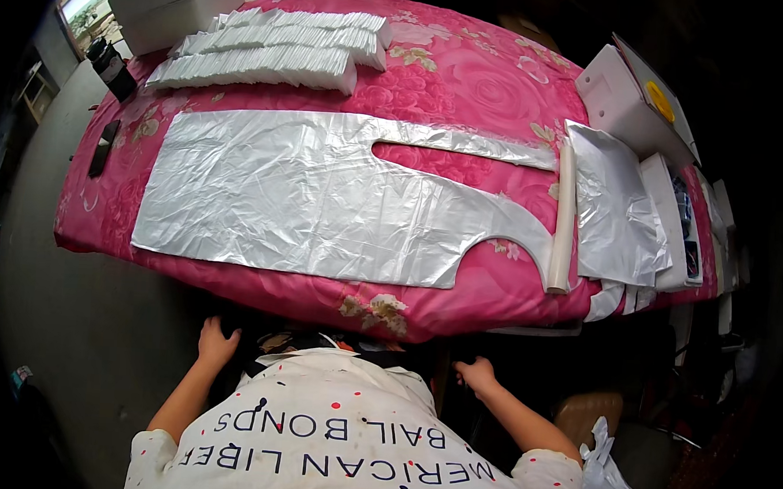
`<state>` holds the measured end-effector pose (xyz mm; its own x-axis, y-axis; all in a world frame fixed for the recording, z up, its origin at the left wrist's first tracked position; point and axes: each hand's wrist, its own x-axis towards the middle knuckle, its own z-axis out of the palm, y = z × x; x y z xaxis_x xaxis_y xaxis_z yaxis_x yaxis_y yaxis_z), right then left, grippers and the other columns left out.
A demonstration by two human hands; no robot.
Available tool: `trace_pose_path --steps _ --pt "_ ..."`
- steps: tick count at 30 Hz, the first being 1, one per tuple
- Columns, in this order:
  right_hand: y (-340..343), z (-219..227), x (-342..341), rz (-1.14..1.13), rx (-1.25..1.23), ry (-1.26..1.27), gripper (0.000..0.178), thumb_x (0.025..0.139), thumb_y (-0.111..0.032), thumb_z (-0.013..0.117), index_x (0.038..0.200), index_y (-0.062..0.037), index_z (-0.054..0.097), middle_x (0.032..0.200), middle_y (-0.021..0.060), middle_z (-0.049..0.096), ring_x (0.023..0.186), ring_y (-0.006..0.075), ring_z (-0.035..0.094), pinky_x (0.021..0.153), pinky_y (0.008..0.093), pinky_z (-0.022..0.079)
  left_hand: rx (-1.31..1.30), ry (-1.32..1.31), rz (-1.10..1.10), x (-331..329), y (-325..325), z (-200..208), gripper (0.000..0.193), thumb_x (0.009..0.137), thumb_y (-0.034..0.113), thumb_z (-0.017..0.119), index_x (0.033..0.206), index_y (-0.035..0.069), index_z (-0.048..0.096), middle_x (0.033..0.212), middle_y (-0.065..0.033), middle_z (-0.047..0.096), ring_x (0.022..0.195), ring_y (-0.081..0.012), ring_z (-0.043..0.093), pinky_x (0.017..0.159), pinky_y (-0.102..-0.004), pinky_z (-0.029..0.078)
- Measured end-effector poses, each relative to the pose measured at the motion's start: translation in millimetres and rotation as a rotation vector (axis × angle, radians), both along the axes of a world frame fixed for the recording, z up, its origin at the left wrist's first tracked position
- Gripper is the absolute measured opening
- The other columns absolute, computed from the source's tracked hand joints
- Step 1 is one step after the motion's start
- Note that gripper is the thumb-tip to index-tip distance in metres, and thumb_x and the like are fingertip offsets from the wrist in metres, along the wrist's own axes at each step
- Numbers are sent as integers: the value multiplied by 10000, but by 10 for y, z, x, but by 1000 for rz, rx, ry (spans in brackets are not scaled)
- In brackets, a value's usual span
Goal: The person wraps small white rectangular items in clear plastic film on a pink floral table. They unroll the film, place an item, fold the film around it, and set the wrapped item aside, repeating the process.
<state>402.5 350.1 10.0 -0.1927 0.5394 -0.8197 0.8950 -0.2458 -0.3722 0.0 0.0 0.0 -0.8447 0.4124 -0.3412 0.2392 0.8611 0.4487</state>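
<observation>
My left hand (217,342) hangs below the table's front edge, fingers curled, with the thumb a little apart. On the other side of my lap, my right hand (477,376) is also down below the table, its fingers bent in. The dark hides what either hand may hold. Both are apart from the flat silvery-white plastic vest bag (297,195) spread on the table in front of me. Its two handle straps point right, and a pale rod (563,222) lies across their ends. To the right lies a pile of similar plastic sheets (615,207).
A pink floral cloth (454,62) covers the table. Rows of folded white plastic pieces (259,65) stand at the back left, near a white foam box (178,7). A dark phone-like object (103,148) lies left; another white box (625,102) stands right, near a tray (672,219).
</observation>
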Motion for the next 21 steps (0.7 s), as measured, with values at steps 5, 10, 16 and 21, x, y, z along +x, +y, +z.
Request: trace_pose_path --steps 5,10,16,21 --pt "68 339 -183 809 400 -396 778 780 -671 462 1106 26 577 887 172 670 881 332 634 791 402 481 514 325 -466 117 254 943 358 694 -2 619 1049 18 575 1121 -148 563 1016 -315 552 891 -385 450" --pt "769 1585 -787 225 8 258 463 883 -436 541 868 18 631 644 95 635 593 143 619 585 268 479 461 678 -403 -689 339 1375 312 743 1 592 1054 10 574 1179 -157 533 1075 -323 520 912 -379 426" --pt "2022 1342 -732 301 1508 -169 500 751 -304 670 1087 42 536 954 230 604 880 371 588 781 426 466 291 781 -284 -1609 577 1309 327 733 24 616 1055 6 560 1229 -168 503 1139 -343 475 968 -394 383" --pt "2512 1002 -576 119 1257 -175 541 699 -288 682 1100 37 521 984 233 596 929 395 573 819 453 447 143 767 -251 -2157 628 1051 356 731 73 643 1063 -22 558 1234 -205 490 1139 -355 469 979 -402 367"
